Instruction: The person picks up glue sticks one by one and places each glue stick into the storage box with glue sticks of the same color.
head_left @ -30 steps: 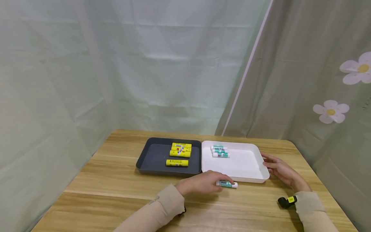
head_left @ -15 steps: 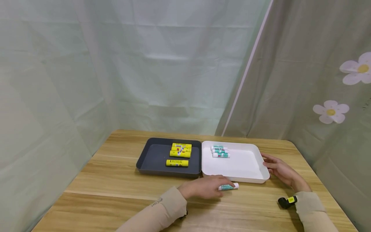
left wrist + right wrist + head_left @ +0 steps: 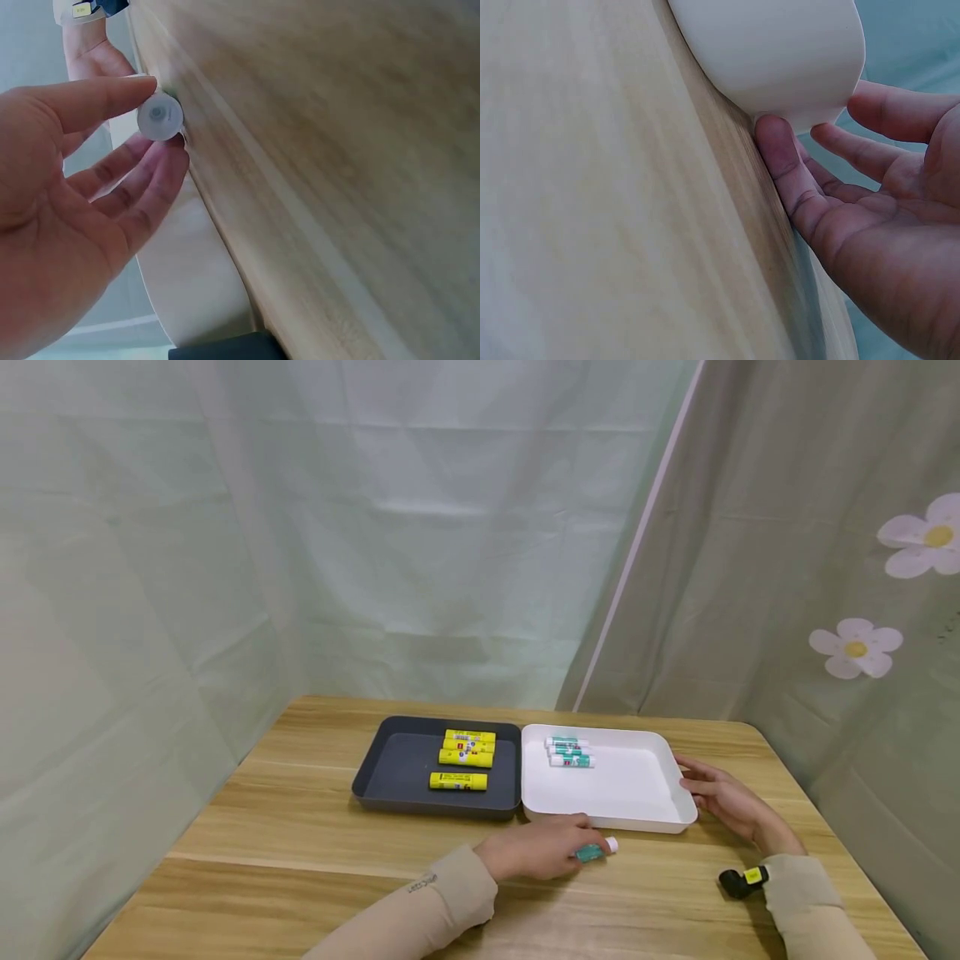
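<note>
My left hand (image 3: pixel 542 847) pinches a green-and-white glue stick (image 3: pixel 591 852) between thumb and fingers, in front of the white tray (image 3: pixel 615 820). In the left wrist view the stick shows end-on as a round whitish end (image 3: pixel 160 117), low by the tabletop. My right hand (image 3: pixel 733 808) touches the right end of the white tray, its fingers loosely extended. In the right wrist view its fingertips rest against the tray's outer wall (image 3: pixel 780 60). Inside that tray, several matching glue sticks (image 3: pixel 572 761) lie in a row near the back left.
A dark grey tray (image 3: pixel 390 806) stands directly left of the white one and holds several yellow glue sticks (image 3: pixel 458 782), one lying apart from the row. Both trays are on a wooden table (image 3: pixel 285 827). Curtains (image 3: pixel 450 543) hang behind and at the sides.
The left hand has shifted slightly toward the person with the green-and-white glue stick, and the stick has tilted, its right end angled away. The right hand stays at the tray.
</note>
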The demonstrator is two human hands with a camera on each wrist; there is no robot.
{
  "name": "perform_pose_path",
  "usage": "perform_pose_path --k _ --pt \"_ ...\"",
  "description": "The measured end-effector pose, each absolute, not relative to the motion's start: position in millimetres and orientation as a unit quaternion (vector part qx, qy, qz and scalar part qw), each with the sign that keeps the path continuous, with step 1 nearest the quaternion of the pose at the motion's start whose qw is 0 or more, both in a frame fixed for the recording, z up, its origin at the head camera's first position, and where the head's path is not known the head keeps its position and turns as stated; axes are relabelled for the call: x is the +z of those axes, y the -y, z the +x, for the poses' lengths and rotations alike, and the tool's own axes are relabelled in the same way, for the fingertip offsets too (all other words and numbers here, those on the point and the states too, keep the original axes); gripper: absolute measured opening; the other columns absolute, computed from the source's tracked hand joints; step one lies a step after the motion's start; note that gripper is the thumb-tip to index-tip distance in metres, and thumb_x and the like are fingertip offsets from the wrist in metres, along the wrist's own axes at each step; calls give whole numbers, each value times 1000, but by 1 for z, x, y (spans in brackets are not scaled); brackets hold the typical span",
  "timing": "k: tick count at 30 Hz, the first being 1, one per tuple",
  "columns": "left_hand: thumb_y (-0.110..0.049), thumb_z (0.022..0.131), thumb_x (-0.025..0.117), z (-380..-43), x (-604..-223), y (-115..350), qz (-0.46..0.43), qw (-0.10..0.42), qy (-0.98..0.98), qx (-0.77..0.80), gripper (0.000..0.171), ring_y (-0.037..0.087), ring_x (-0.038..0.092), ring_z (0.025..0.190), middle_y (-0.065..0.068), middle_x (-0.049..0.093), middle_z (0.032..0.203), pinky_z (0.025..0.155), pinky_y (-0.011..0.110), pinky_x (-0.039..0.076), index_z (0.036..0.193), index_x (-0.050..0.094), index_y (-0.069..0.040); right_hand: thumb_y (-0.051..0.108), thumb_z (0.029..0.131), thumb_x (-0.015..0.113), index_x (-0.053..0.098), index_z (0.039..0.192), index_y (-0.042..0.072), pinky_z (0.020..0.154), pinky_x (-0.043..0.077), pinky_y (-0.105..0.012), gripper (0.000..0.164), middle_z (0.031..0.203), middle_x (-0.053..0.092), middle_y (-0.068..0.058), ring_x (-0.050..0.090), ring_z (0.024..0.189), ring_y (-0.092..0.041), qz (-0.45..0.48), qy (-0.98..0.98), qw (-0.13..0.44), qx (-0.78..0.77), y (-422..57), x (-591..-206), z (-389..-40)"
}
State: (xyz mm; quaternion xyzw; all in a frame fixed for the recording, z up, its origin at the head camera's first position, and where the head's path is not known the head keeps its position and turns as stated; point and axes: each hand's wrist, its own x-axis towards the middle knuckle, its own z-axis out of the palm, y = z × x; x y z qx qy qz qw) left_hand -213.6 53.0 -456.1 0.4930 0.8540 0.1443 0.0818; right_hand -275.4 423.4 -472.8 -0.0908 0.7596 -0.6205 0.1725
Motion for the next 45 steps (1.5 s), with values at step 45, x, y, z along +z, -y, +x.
perform_pose_path --k 45 --pt "-1 96 67 -233 -434 -44 466 195 -806 309 46 1 57 96 -10 65 112 88 17 48 137 68 -22 13 110 50 7 162 -9 91 54 -24 71 134 49 -2 61 109 -6 -94 -762 172 -617 -424 -474 -276"
